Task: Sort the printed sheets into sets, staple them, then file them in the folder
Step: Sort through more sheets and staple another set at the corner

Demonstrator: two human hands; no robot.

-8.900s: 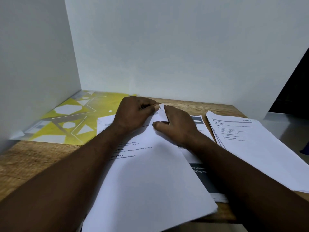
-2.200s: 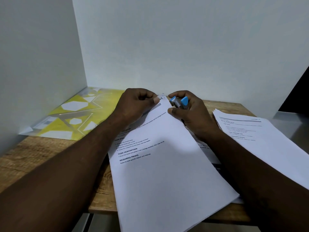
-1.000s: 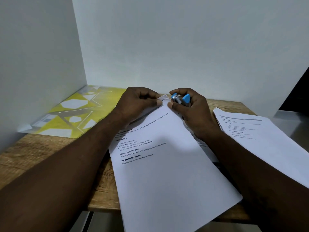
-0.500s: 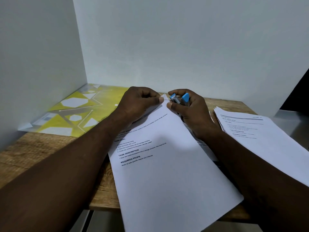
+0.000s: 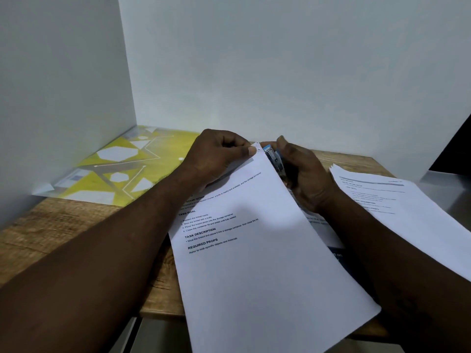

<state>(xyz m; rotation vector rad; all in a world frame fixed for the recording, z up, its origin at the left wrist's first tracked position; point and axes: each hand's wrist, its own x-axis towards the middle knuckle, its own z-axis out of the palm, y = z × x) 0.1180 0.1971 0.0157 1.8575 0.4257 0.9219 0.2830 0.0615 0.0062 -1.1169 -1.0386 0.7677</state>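
Head view of a wooden desk [image 5: 51,230] enclosed by white walls; all positions are given relative to the held set of sheets [image 5: 254,263].

Far left of the set: a yellow folder [image 5: 122,169] with white geometric shapes lies flat on the desk, in the corner where the walls meet, well apart from the set.

Left of the set: the left hand [image 5: 219,159] has its fingers curled, with thumb and forefinger pinching the set's top corner.

Centre: the set lies at an angle, its near end overhanging the desk's front edge. The top page carries the printed headings "TASK GOAL", "TASK DESCRIPTION" and "REQUIRED PROPS".

Just right of the set's top corner: a blue and metal stapler [image 5: 274,159], partly hidden behind the set's right edge. Whether it touches the paper cannot be told.

Right of the set: the right hand [image 5: 305,177] wraps its curled fingers around the stapler. Below this hand, a sheet with a dark blue band [image 5: 334,253] shows from under the set.

Far right of the set: a loose stack of printed sheets [image 5: 407,212] rests fanned on the desk, near the right forearm.
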